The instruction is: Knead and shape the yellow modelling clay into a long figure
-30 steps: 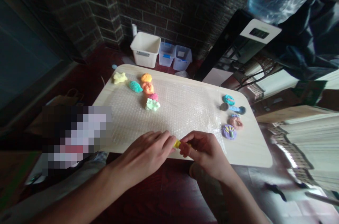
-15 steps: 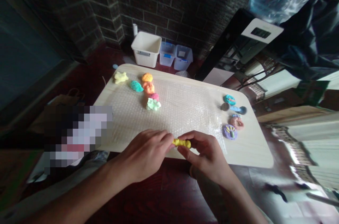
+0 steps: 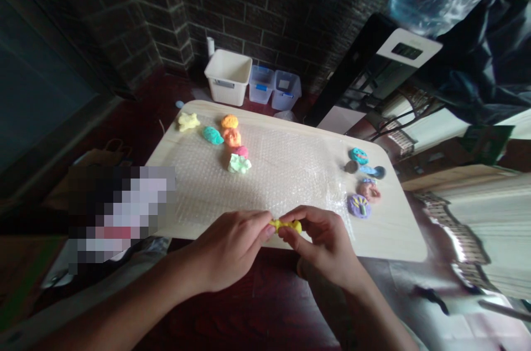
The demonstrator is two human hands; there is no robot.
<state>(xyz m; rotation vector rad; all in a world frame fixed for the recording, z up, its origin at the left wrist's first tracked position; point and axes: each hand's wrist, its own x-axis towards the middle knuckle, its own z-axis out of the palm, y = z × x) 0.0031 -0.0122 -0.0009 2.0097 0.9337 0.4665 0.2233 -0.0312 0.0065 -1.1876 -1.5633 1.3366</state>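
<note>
A short, lumpy piece of yellow modelling clay (image 3: 286, 226) is held between both hands above the table's near edge. My left hand (image 3: 238, 246) pinches its left end with thumb and fingers, which cover that end. My right hand (image 3: 321, 235) grips the right part between thumb and index finger, and a rounded yellow tip shows there. Beyond the hands, bubble wrap (image 3: 286, 168) lies over the pale wooden table (image 3: 394, 240). On the wrap sit a light green clay lump (image 3: 239, 163), a pink one (image 3: 241, 151), an orange one (image 3: 232, 137) and a teal one (image 3: 213, 135).
A pale yellow clay lump (image 3: 188, 121) and a yellow-orange one (image 3: 229, 121) lie at the far left. Shaped clay pieces, including a purple disc (image 3: 359, 206) and a teal disc (image 3: 358, 156), sit at right. Behind stand a white basket (image 3: 228, 77) and a water dispenser (image 3: 357, 80).
My left fingers have shifted on the yellow clay, and the thumb now shows against it. The clay looks thinner in the middle, its right end rounder. The clay pieces on the table stay put.
</note>
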